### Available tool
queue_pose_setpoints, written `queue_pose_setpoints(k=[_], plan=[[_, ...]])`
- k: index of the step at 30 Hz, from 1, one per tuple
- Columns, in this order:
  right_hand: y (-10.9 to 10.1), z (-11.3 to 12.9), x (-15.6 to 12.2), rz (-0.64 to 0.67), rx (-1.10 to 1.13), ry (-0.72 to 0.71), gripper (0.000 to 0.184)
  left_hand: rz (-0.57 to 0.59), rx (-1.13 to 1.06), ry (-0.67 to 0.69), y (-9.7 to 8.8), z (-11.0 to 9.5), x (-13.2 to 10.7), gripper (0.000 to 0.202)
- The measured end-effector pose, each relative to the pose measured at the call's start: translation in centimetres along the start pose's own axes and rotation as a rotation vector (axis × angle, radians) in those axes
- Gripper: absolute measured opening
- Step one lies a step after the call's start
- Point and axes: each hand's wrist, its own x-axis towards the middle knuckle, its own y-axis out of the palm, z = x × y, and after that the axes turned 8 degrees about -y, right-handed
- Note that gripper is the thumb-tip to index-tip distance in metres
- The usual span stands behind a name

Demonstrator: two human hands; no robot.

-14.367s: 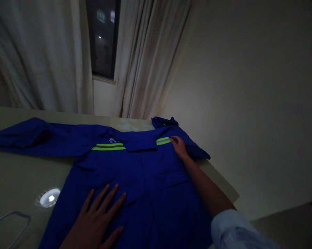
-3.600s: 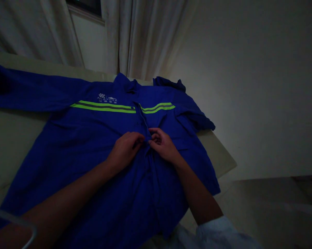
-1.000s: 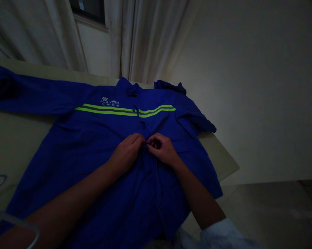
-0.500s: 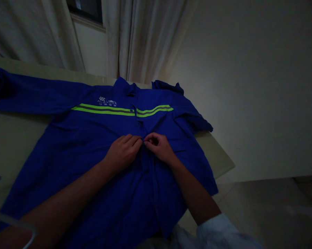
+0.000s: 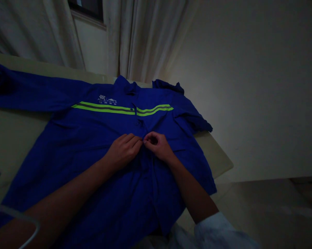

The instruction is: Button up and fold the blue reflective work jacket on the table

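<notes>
Beige tabletop under a blue work shirt; left hand and right hand pinch its placket, curled fingers liable to slip off

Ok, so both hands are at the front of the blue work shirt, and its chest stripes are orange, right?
No, the stripes are yellow-green with a dark band between, as the head view shows. The left hand and right hand are at the front of the blue work shirt as you said.

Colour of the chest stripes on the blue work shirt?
The chest stripes are yellow-green with a dark grey centre line; clearest in the head view.
</notes>
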Motion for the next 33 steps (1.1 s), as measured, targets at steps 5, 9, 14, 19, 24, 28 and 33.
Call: queue_pose_setpoints(k=[5, 9, 14, 19, 24, 28, 33], plan=[[0.2, -0.1, 0.3, -0.022, 0.160, 0.058, 0.023, -0.058, 0.067, 0.042, -0.4, 0.0, -0.1, 0.024], [0.3, -0.5, 0.4, -0.026, 0.265, 0.148, 0.026, -0.038, -0.058, 0.029, -0.4, 0.2, -0.1, 0.026], [0.4, -0.5, 0.2, -0.013, 0.259, 0.093, 0.026, -0.039, -0.387, -0.217, -0.1, 0.1, 0.1, 0.016], [0.5, -0.3, 0.0, 0.010, 0.117, 0.029, 0.017, 0.064, -0.521, -0.345, 0.3, 0.3, 0.3, 0.011], [0.6, 0.0, -0.1, 0.020, 0.021, -0.004, 0.014, 0.121, -0.560, -0.409, 0.7, 0.7, 0.6, 0.006], [0.6, 0.0, 0.0, 0.031, -0.017, 0.014, 0.012, 0.139, -0.576, -0.425, 0.8, 0.6, 0.5, 0.004], [0.2, -0.4, 0.2, 0.032, 0.016, 0.021, 0.014, 0.115, -0.467, -0.367, 1.2, 0.3, 0.0, 0.004]])
